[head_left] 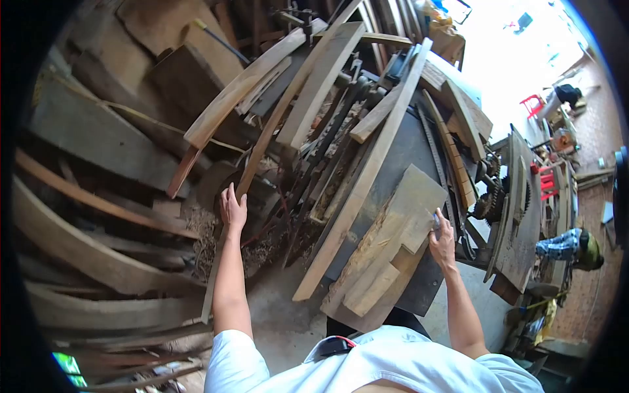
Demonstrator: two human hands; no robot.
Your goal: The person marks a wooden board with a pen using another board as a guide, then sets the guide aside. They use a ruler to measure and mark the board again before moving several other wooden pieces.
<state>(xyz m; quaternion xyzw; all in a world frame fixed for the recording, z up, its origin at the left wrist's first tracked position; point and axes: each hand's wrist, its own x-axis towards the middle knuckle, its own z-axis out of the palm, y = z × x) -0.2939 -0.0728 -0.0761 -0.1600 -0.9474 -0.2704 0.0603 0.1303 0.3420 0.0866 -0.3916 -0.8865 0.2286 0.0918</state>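
My left hand (233, 207) is at the lower end of a long narrow wooden strip (267, 134), thumb on one side and fingers on the other. In my right hand (442, 240) is a small, light-coloured object (436, 219), too small to name, held over the right edge of a wide rough board (409, 203). That board lies on a dark metal table (419, 147), with smaller wood pieces (372, 288) on it. A long pale plank (367, 177) lies between my hands.
Curved timbers (98, 249) are stacked at the left. More planks (327, 85) lean at the top. Toothed gears (488, 200) stand right of the table. Two other people (567, 249) (565, 97) are at the far right, near red stools (533, 105).
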